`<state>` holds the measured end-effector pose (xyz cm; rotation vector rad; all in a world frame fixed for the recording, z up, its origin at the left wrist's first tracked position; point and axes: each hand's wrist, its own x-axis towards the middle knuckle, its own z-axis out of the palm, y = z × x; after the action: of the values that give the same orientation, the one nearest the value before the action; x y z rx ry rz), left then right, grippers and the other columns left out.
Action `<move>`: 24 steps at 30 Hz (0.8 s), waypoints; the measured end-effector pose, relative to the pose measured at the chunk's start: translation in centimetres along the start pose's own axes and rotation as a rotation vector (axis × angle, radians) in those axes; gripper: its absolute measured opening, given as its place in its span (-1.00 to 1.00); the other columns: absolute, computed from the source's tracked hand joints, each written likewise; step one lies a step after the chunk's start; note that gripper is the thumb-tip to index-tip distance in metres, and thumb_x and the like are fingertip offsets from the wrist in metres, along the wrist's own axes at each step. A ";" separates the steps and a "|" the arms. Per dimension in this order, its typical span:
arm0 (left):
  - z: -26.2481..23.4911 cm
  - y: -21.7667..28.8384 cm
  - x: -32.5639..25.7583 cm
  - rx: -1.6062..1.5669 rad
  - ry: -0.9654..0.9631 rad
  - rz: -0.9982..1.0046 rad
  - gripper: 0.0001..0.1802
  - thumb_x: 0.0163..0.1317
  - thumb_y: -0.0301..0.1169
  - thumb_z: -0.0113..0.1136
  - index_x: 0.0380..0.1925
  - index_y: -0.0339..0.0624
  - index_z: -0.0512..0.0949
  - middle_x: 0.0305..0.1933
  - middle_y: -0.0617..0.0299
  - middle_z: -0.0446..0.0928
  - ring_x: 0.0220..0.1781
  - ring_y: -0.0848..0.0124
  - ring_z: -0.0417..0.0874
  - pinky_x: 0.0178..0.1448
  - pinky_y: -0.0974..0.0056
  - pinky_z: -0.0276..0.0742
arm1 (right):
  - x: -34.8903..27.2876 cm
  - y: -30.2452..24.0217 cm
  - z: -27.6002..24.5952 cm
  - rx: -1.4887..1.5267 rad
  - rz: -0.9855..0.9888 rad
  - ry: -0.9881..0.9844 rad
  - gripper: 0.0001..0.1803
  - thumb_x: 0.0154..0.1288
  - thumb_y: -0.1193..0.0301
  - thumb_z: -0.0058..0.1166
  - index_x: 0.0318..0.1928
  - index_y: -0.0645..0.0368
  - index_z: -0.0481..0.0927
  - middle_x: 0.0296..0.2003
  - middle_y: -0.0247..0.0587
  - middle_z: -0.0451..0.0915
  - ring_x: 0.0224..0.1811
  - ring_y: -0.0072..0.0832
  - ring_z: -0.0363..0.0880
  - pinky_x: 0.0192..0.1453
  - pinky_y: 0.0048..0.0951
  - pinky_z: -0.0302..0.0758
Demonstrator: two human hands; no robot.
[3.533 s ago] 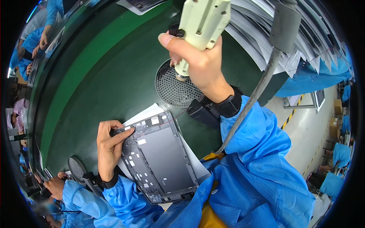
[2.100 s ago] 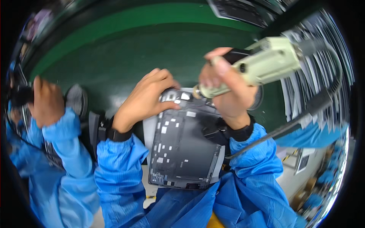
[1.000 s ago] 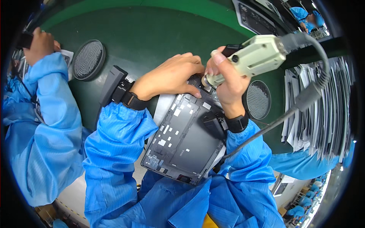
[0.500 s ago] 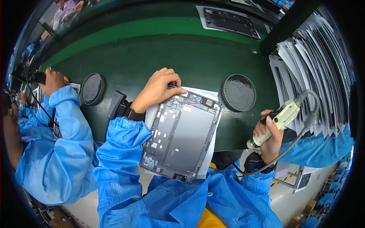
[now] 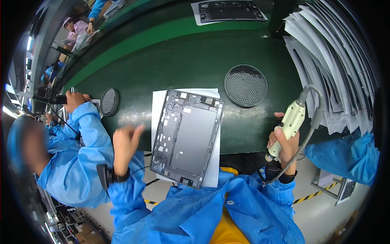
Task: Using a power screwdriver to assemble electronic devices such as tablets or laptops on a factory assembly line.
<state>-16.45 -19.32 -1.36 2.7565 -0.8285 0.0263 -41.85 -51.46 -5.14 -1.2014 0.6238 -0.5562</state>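
A grey tablet housing point(image 5: 195, 138) with small white pads and fitted parts along its edges lies, tilted slightly, on white paper point(image 5: 211, 166) at the table's near edge. Left of it, off the housing, my left hand point(image 5: 126, 144) is raised and a little blurred. Its thumb stands apart from the fingers, and nothing shows in it. My right hand point(image 5: 287, 147) is wrapped round a cream electric screwdriver point(image 5: 293, 118), held right of the housing with its cable point(image 5: 315, 122) looping down past my wrist. The screwdriver's tip points down and left, away from the housing.
Round dark trays with dimpled floors stand behind the housing point(image 5: 245, 86) and at left point(image 5: 109, 102). Papers in an upright stack point(image 5: 337, 69) line the right side. Another housing point(image 5: 231, 11) lies on the far ledge. A co-worker in blue point(image 5: 77, 158) sits close at left.
My left hand has let go of the housing's top edge and moved down and left, away from it. My right hand still holds the screwdriver. The head view has shifted.
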 end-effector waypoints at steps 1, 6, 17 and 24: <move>0.0 -1.4 -2.6 0.062 -0.079 -0.104 -0.34 0.16 0.02 0.13 -0.86 -0.35 0.40 -0.82 -0.07 0.33 -0.79 0.08 0.38 -0.62 0.10 0.24 | -0.1 0.0 0.0 0.030 -0.014 0.012 -0.47 0.10 0.37 0.11 0.05 0.38 0.30 -0.67 -0.32 0.38 -0.70 -0.61 0.37 -0.59 -0.56 0.38; 4.4 -2.7 -11.7 -0.790 -0.302 -0.346 -0.56 0.30 -0.11 0.01 -0.50 -0.33 0.49 -0.57 0.41 0.38 -0.49 0.57 0.30 -0.44 0.37 0.27 | -0.8 -0.2 0.6 0.148 -0.067 0.019 -0.49 0.07 0.43 0.10 0.03 0.38 0.30 -0.69 -0.31 0.36 -0.70 -0.58 0.37 -0.60 -0.56 0.37; 4.3 -1.5 -3.5 -1.156 0.069 -0.407 -0.75 0.32 -0.30 0.00 -0.47 -0.20 0.49 -0.53 0.45 0.41 -0.47 0.67 0.35 -0.40 0.48 0.28 | -1.0 0.9 -1.6 0.152 -0.073 -0.037 -0.56 0.09 0.51 0.08 0.00 0.38 0.33 -0.68 -0.27 0.42 -0.71 -0.54 0.43 -0.60 -0.55 0.41; 4.2 -3.9 21.8 -1.241 0.152 -0.222 -0.68 0.34 -0.26 -0.03 -0.27 -0.33 0.53 -0.33 0.23 0.58 -0.32 0.47 0.56 -0.17 0.35 0.46 | -0.8 0.6 -0.5 0.129 -0.117 0.006 -0.60 0.12 0.52 0.10 -0.02 0.37 0.36 -0.68 -0.28 0.43 -0.70 -0.56 0.43 -0.59 -0.54 0.42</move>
<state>3.64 -28.99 -4.37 1.6120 -0.2855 -0.2349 -42.73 -51.05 -5.74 -1.1191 0.5171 -0.6888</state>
